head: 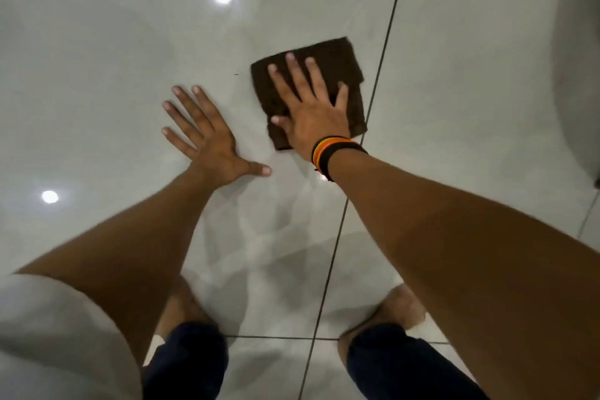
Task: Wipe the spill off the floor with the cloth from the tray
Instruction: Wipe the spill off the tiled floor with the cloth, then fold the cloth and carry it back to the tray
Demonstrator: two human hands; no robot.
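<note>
Right hand (311,114) flat, fingers spread, presses folded dark-brown cloth (337,75) on glossy white tiled floor (130,58) just beside dark grout line (380,68), left hand (207,140) splayed empty as brace w/ weight fwd: wet tile could slip palm, or cloth just smears spill.

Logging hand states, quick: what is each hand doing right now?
Left hand: open, fingers spread, flat on the floor, holding nothing.
Right hand: open, palm pressed flat on the brown cloth, not gripping it.
</note>
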